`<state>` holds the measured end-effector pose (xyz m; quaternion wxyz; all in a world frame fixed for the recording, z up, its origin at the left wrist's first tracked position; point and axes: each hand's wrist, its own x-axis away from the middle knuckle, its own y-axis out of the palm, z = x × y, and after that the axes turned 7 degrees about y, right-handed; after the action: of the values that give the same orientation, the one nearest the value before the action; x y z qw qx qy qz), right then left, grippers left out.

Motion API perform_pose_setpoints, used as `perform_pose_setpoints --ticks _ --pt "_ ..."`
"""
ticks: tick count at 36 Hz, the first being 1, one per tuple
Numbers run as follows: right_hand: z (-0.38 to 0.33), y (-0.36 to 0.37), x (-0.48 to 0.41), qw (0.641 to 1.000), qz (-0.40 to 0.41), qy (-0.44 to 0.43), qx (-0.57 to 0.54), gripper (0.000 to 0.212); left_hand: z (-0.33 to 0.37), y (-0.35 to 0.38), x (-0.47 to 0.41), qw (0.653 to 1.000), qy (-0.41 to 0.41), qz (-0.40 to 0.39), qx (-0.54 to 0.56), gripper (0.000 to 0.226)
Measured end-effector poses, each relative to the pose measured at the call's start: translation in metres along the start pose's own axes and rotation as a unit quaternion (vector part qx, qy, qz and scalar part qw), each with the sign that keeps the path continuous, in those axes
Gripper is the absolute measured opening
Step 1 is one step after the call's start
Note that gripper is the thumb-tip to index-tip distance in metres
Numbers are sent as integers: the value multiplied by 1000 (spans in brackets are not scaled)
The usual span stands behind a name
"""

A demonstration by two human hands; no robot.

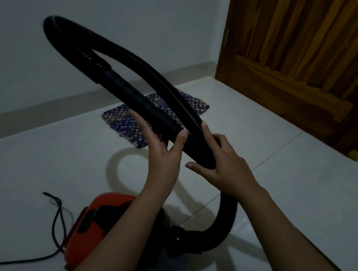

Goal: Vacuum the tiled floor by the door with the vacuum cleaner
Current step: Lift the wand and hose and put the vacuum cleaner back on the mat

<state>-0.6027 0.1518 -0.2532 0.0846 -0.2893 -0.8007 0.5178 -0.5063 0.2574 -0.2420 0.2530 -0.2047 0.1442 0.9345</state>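
A red and black vacuum cleaner (99,223) stands on the white tiled floor (295,176) below my forearms. Its black ribbed hose (226,214) rises from the body, loops up to the left (57,26) and comes back as a smooth black tube (128,95). My left hand (166,152) grips that tube's near end from below, thumb on top. My right hand (220,162) is closed around the hose right beside it. The wooden door (312,58) stands at the upper right.
A purple woven mat (128,123) lies on the floor beyond the hose, near the door. The black power cord (56,221) trails across the tiles at lower left. A white wall with a grey skirting (62,104) borders the left side.
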Motion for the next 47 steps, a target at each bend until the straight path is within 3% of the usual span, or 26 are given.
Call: perform_pose_setpoints --ticks 12,25,30,33,37,41,47 --pt "-9 5 1 993 30 89 -68 95 7 0 -2 1000 11 -6 -5 103" --pt "-4 21 -4 992 70 94 -44 83 -3 -8 -5 1000 -18 -18 5 103" --pt "-1 25 -10 992 54 100 -50 82 -4 -46 -4 995 -27 -46 -82 80" --pt "0 28 -12 992 50 103 -51 81 -10 -99 1 983 -39 -7 -182 57" --pt "-4 34 -17 992 44 107 -47 81 -30 -187 25 941 -118 78 -308 43" --pt "-11 43 -23 992 37 106 -55 80 -65 -233 66 888 -256 45 -379 44" --pt "-22 53 -27 992 41 97 -67 79 -87 -239 92 878 -333 22 -343 43"
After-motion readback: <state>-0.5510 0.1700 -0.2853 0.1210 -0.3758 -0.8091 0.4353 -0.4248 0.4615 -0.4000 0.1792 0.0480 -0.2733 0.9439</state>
